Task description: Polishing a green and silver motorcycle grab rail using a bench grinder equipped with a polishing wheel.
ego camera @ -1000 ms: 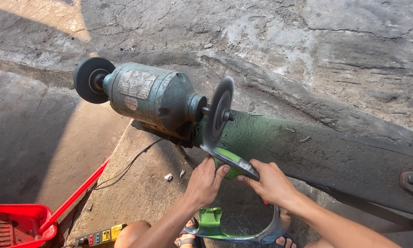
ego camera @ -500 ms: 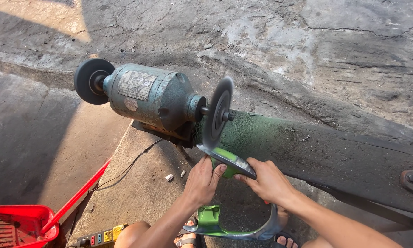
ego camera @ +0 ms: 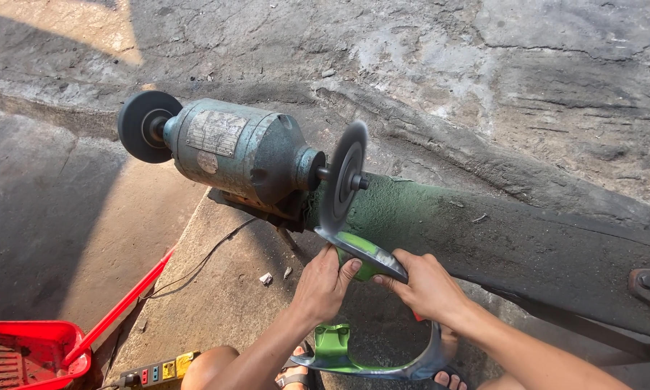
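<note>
Head view: a curved metal piece (ego camera: 364,254) with a green inside is held by both hands, and its top tip is pressed up against the bottom edge of the grey grinding wheel (ego camera: 343,184). The piece runs long from the wheel, up and to the left, down toward the person and to the right. The left hand (ego camera: 323,283) is wrapped around it from below, nearer the wheel. The right hand (ego camera: 427,287) is closed on it a bit farther back. Another green curved piece (ego camera: 372,357) lies on the ground by the feet.
</note>
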